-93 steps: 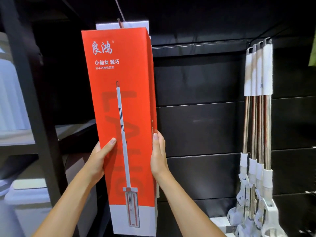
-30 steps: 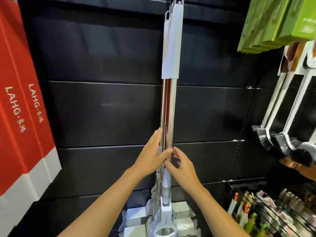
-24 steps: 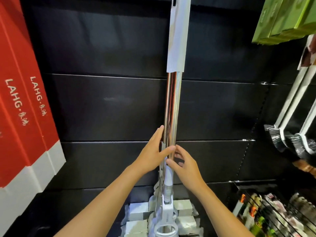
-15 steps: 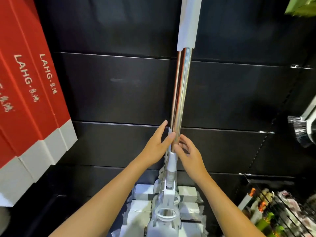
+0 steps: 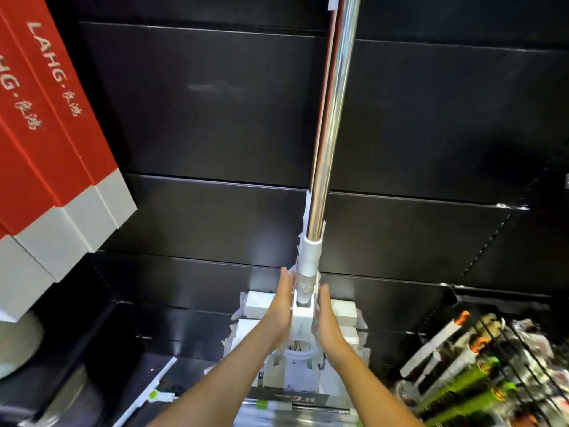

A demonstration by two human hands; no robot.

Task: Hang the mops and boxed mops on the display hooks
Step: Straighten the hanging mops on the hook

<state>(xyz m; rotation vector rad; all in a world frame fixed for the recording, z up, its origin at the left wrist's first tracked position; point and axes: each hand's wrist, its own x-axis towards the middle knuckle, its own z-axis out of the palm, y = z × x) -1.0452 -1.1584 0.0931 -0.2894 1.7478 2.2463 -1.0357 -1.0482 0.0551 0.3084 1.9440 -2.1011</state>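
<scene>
Head view, looking down along a black slatted display wall [image 5: 215, 103]. A bundle of chrome-poled mops with white plastic collars [image 5: 331, 124] stands near upright at centre, leaning slightly right toward the top. Their upper ends run out of frame, so the hook cannot be seen. Left hand [image 5: 280, 306]: fingers straight and together, palm flat against the left side of the front mop's white plastic yoke [image 5: 303, 318]. Right hand [image 5: 328, 318]: same posture, flat against the yoke's right side. Neither hand curls round anything. White rectangular mop-head blocks [image 5: 257, 303] sit behind the hands on both sides. Red cardboard mop boxes with grey bottoms, lettered LAHG [image 5: 52, 124], slant side by side across the upper left, well apart from the mops. Blurred green-and-white packaged items [image 5: 462, 377] lie at lower right.
</scene>
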